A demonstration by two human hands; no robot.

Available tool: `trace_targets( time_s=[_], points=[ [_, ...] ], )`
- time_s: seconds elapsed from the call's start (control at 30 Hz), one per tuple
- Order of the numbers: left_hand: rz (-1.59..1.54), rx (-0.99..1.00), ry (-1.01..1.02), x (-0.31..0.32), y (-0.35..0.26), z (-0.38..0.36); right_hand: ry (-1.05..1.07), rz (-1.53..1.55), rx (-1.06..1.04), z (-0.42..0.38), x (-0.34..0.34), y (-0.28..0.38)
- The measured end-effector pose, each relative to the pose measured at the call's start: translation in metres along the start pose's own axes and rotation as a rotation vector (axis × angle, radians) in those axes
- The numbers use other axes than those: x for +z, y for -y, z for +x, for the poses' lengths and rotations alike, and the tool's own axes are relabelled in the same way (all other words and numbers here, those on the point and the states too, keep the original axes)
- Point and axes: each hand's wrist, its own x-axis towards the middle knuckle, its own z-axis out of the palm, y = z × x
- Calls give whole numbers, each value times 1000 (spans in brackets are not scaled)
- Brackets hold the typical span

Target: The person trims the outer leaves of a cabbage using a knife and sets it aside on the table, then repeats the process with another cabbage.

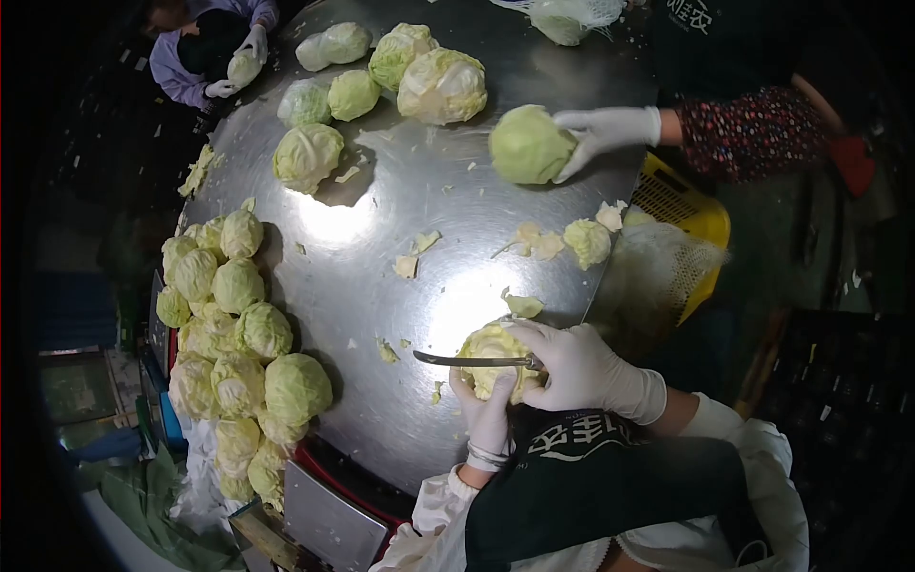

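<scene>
At the table's near edge, my left hand (488, 412), in a white glove, holds a pale green cabbage (484, 341) from below and the left. My right hand (581, 374), also gloved, is closed around the handle of a knife (467, 361). The dark, curved blade points left and lies across the front of the cabbage. Some of my right fingers rest against the cabbage's right side. A loose leaf (523, 305) lies just beyond it on the metal table (381, 276).
Piled cabbages (238, 286) line the left, above a scale (334, 510). More cabbages (442, 86) sit at the back. A co-worker's gloved hand (610, 133) holds a cabbage (530, 145) at right, near a yellow basket (701, 214). Another person (214, 48) stands far left.
</scene>
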Motion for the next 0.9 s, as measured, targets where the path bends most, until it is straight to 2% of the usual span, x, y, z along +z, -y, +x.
trace_targets(
  time_s=[0.13, 0.2, 0.23, 0.27, 0.33, 0.37, 0.4, 0.47, 0.53, 0.57, 0.6, 0.67, 0.73, 0.77, 0.87, 0.9],
  points=[
    [-8, -9, -39, -3, 6, -1, 95, 85, 28, -2, -12, -39],
    [25, 19, -22, -4, 6, -1, 95, 232, 194, -2, -22, -44],
    [25, 17, -24, -4, 7, -1, -3, 337, 123, -2, -20, -32],
    [12, 3, -41, -4, 7, -1, -3, 338, 125, -4, -13, -27],
    [1, -7, -48, -3, 4, -2, -117, 209, -19, -6, -2, -25],
    [-43, -36, -9, -2, -1, -5, 39, 247, 116, -7, -3, -35],
    [-87, -66, 29, -4, -6, -6, 34, 247, 116, -6, -7, -45],
    [-55, -46, 93, -14, -10, -7, 5, -14, 359, -5, -14, -67],
    [-26, -19, 159, -33, -16, -1, -74, -92, 412, -14, -12, -96],
    [-160, -172, 155, -48, -16, 3, -148, -170, 472, -18, -10, -107],
    [-292, -329, 148, -58, -15, 8, -146, -168, 473, -15, -14, -94],
    [-326, -338, 182, -54, -15, 12, -44, 110, 335, -8, -24, -44],
    [-352, -326, 212, -40, -18, 11, -50, 33, 66, -6, -6, -21],
    [-349, -327, 215, -38, -15, 12, 133, 75, 145, -2, -5, -7],
    [-404, -343, 207, -39, -9, 15, 37, 215, 52, -1, 7, -34],
    [-428, -363, 223, -41, -10, 16, -39, 277, 109, 3, 2, -42]
  ],
)
